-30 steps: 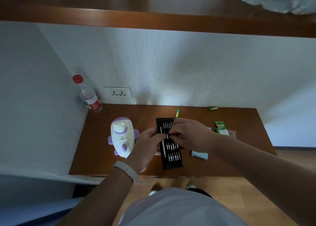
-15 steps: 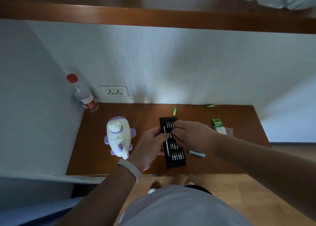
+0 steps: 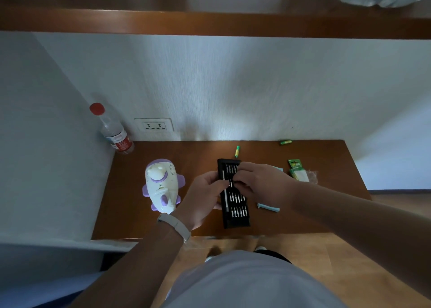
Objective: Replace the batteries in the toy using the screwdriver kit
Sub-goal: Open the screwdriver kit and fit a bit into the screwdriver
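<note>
A black screwdriver kit tray (image 3: 235,214) with rows of silver bits lies lengthwise on the brown table (image 3: 130,205). My left hand (image 3: 203,198) grips the tray's left edge at its middle. My right hand (image 3: 258,181) reaches over the tray, its fingertips curled down onto a bit in the upper rows. A white and purple airplane toy (image 3: 162,185) lies left of the tray, apart from both hands. Two green batteries lie near the wall, one (image 3: 237,151) just beyond the tray, the other (image 3: 285,142) further right.
A clear bottle with a red cap (image 3: 112,130) stands in the back left corner by a wall socket (image 3: 154,125). A green battery pack (image 3: 297,170) and a pale blue strip (image 3: 268,208) lie right of the tray. A wooden shelf (image 3: 210,23) juts out overhead.
The view has shifted slightly. Both hands stay at the tray; the right fingers keep working at the bits in the upper rows.
</note>
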Available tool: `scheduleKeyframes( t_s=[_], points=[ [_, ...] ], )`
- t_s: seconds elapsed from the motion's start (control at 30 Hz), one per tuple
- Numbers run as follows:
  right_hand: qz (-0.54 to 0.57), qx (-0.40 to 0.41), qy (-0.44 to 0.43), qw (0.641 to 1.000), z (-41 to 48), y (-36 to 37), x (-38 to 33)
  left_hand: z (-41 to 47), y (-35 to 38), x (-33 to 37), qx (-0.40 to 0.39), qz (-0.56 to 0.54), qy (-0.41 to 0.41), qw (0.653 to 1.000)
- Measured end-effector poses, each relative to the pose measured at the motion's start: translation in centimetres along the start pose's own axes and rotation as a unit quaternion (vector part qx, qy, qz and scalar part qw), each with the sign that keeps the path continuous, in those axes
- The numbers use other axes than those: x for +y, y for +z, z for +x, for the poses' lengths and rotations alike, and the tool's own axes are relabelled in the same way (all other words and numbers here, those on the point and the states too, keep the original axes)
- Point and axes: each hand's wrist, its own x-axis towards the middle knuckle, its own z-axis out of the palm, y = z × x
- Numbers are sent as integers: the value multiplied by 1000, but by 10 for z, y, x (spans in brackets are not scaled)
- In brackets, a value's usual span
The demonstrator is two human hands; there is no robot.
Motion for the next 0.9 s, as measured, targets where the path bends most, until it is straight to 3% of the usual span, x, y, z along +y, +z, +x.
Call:
scheduleKeyframes(
  t_s=[0.27,0.6,0.9],
  points=[
    [-58,8,-54,997,-5,2,0,0,0,3,-22,4,1,1000],
    [-2,41,13,999,-13,2,-3,4,0,7,-30,10,11,999],
    [59,4,57,997,-13,-6,6,3,4,6,-29,19,-3,999]
  ],
)
